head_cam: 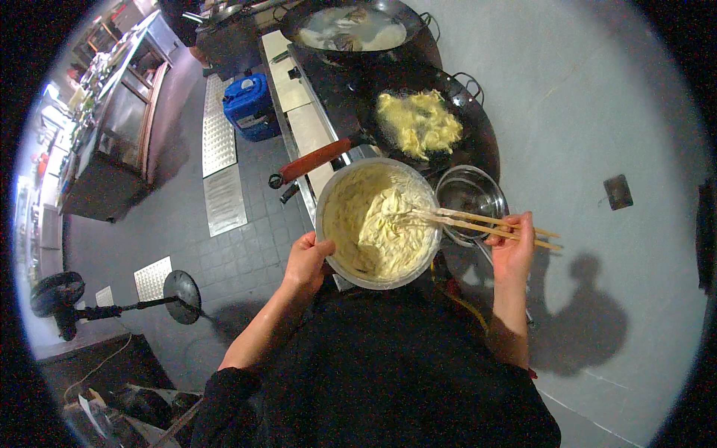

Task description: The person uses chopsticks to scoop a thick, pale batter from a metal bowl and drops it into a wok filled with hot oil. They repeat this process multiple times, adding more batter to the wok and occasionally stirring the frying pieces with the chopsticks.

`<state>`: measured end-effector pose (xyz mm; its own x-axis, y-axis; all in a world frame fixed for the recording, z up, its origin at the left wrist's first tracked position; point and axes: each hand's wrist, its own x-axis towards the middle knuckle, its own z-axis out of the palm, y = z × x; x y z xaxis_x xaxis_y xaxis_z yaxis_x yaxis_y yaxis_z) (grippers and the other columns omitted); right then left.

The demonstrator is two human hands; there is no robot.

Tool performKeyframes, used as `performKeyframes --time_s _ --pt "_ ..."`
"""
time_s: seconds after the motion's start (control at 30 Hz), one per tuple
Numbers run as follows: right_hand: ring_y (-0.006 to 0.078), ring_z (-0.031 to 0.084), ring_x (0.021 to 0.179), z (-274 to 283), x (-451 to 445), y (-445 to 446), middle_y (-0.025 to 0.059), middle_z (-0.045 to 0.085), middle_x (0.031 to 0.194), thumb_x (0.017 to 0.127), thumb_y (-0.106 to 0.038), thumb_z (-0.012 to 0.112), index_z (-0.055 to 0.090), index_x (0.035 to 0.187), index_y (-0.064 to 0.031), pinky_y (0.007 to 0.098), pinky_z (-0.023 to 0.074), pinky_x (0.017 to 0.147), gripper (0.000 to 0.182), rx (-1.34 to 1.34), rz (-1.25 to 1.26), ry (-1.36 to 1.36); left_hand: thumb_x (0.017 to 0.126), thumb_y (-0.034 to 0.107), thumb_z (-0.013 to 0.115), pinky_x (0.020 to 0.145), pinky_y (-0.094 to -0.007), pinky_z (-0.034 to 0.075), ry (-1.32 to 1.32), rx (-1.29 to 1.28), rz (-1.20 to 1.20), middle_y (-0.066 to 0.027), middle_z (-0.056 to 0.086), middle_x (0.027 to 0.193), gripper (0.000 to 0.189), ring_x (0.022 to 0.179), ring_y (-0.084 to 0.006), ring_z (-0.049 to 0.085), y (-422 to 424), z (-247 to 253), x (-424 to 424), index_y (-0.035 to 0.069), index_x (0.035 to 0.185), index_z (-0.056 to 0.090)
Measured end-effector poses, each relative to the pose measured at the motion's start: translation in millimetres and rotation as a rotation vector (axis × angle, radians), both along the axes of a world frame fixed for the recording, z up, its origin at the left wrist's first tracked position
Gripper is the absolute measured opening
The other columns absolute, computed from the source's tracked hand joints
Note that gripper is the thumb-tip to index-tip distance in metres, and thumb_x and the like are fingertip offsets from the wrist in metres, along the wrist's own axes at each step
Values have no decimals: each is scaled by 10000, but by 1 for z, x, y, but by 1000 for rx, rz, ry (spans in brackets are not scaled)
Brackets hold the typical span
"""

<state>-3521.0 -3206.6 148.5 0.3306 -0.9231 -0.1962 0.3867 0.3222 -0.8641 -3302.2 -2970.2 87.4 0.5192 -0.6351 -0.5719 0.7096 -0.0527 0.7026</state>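
My left hand (309,259) grips the rim of a round pot or tub (343,213) at its lower left. Pale yellow, battered strips (386,241) fill part of it. Between the fingers of my right hand (514,246) is a pair of long wooden chopsticks (476,221), their batter-coated tips in the mixture. Just beyond the tub, a black wok (482,134) holds a yellow battered mass (420,123) in what looks like oil. A handle with a reddish-brown grip (316,161) reaches left from the wok's near side.
A metal bowl (470,196) stands right of the tub. Farther off, a second wok (350,31) holds cloudy liquid. A blue jerrycan (250,106) and a black fan (61,302) are on the left, with a metal counter (120,123) behind. Another person's dark clothing shows at the top left.
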Motion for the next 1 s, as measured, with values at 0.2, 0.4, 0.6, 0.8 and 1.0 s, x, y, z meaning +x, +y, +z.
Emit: performKeyframes --time_s 0.2,0.4,0.6,0.8,1.0 --pt "165 455 495 31 4 -12 35 467 631 852 -358 473 498 742 -67 307 416 444 311 -76 -37 -47 722 -20 486 508 -306 490 10 10 7 -49 569 715 88 570 -151 553 -4 -1 -1 19 790 527" --pt "159 443 543 62 49 -43 40 509 669 841 -341 513 517 792 -57 306 364 506 288 -99 -133 -153 720 -19 497 527 -256 440 7 49 12 -36 564 688 61 569 -120 525 0 -4 1 15 760 529" --pt "175 560 550 27 124 -85 107 538 713 865 -291 476 510 838 0 282 477 514 294 -426 34 153 709 -30 504 606 -252 437 -82 68 -25 -35 577 707 64 636 -119 541 5 -6 4 3 751 538" --pt "115 570 539 9 175 -105 82 557 729 885 -282 436 527 880 11 209 463 484 306 -669 360 532 695 -43 506 608 -251 453 -5 24 51 -48 595 734 83 633 -128 557 3 1 0 0 754 545" --pt "103 570 581 53 163 -90 62 556 706 880 -269 447 538 889 3 201 462 515 287 -736 391 530 686 -52 497 578 -247 454 25 31 75 -52 596 727 85 609 -130 560 6 -6 -3 6 731 540"
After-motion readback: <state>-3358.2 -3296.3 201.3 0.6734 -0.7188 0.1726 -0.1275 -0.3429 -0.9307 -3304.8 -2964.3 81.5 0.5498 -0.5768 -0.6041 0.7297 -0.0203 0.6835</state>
